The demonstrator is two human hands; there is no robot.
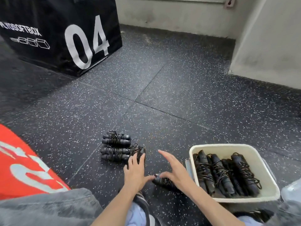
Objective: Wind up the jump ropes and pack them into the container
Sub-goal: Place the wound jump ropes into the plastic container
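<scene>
**Wound ropes gathered at the knees, tub half filled**

The left hand (136, 172) lay flat and spread, its fingers (133, 160) straight and apart, the tips resting on the nearest black wound jump-rope bundle (138, 151) on the floor. That looked like a reach to draw the bundle closer, not a grip. The right hand (175, 170) was likewise spread, fingers apart and lifted, with only the thumb and the heel of the palm near a second black bundle (164, 181) lying between the two hands; whether it actually touched that bundle could not be told. Neither hand was curled round anything.

Just beyond the left fingertips sat two more black foam-handled ropes, each with its thin cord wrapped round the paired handles (116, 148), stacked side by side. Their tidy grouping suggested they were wound and waiting within arm's reach for packing.

To the right, close beside the right forearm, stood the cream rectangular plastic tub (228, 146). Several wound ropes (226, 173) lay in it parallel, handles aligned lengthwise, probably so that more would fit alongside.

All of this rested on dark speckled rubber floor tiles (162, 95). At the far left stood a large black padded box (57, 30) printed in white with "04", a partly cut-off word ending "YOSOFTBOX", and a row of small box outlines. A red cloth with pale lettering (24, 163) showed at the left edge, unreadable. A wall outlet (230, 2) sat high on the grey wall.
</scene>
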